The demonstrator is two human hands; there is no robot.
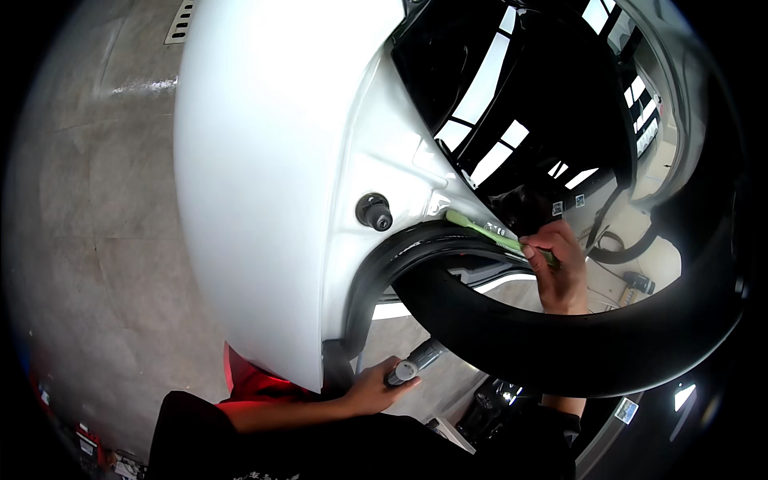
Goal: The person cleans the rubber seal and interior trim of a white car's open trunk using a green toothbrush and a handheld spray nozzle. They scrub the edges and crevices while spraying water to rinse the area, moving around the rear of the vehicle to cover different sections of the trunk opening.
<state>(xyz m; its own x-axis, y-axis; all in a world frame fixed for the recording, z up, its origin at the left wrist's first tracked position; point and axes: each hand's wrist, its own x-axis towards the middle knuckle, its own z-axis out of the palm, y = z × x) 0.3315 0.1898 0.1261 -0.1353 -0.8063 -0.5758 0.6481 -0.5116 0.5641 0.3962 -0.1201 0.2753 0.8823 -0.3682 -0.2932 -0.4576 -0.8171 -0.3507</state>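
My right hand (557, 264) grips a green toothbrush (480, 233) by one end. The brush lies along the white painted car body panel (396, 174), just above a black rubber weatherstrip (384, 258). In my left hand (378, 387), lower down, is a dark cylindrical tool with a pale round end (407, 371), which looks like a flashlight. A black rubber bump stop (374, 212) sticks out of the panel, left of the toothbrush. A curved black panel (540, 336) crosses in front of my right forearm and hides part of it.
Dark window glass (516, 90) with reflections rises beyond the panel. The large white outer panel (258, 168) fills the left middle, over a grey tiled floor (132, 258). A red cloth (258, 378) hangs by my left forearm. Red equipment (89, 444) stands at the lower left.
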